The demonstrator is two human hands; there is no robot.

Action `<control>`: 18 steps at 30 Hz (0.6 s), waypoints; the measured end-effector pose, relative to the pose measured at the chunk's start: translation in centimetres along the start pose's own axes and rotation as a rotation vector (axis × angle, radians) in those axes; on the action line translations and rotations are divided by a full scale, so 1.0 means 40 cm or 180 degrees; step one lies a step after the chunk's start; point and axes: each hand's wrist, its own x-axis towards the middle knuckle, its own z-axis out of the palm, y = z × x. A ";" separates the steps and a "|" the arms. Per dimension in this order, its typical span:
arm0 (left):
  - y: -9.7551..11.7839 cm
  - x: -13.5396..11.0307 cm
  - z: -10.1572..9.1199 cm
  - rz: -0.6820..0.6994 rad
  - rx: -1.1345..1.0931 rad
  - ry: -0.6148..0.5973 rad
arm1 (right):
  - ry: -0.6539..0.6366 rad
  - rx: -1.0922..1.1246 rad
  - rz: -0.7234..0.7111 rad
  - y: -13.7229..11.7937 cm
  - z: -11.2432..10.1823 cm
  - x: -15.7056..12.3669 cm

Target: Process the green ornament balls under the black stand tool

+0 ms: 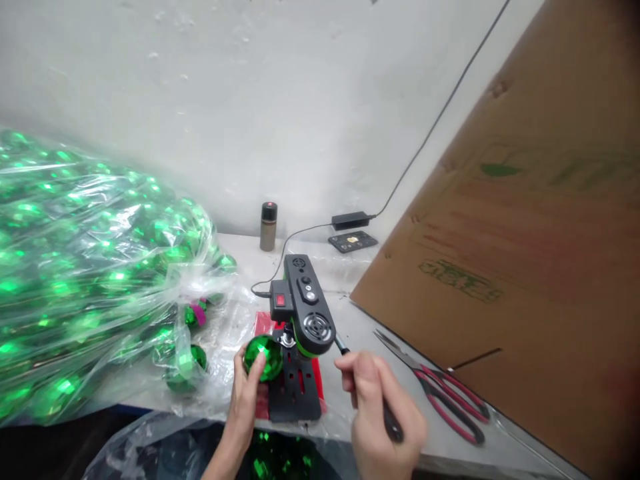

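Note:
My left hand [245, 383] has its fingers and thumb around a shiny green faceted ball ornament [265, 360]. The ball sits against the left side of a small black machine [309, 303] with a red rocker switch [281, 300] and round vents. In my right hand [383, 413], closed, is a black handle [393, 425] with a metal shaft. That shaft reaches toward the machine's right side, where its tip is hidden. Below the machine head lies its slotted black base plate [300, 407], over a red sheet [262, 325].
A large clear bag [100, 220] of green balls fills the left side, with loose balls [199, 357] beside it. Red-handled scissors [445, 393] lie right, before a leaning cardboard box [525, 247]. Behind stand a dark-capped bottle [269, 227], a phone [353, 241] and a power adapter [350, 220].

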 end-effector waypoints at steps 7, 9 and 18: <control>-0.043 -0.070 0.040 0.0004 0.0049 -0.0339 | -0.0353 -0.0036 -0.0546 0.030 -0.030 0.018; -0.063 -0.069 0.046 0.0175 0.0186 -0.0405 | -0.0375 -0.0005 -0.0619 0.033 -0.031 0.016; -0.092 -0.060 0.071 0.0799 0.0636 -0.0691 | -0.0430 0.0066 -0.0710 0.040 -0.033 0.009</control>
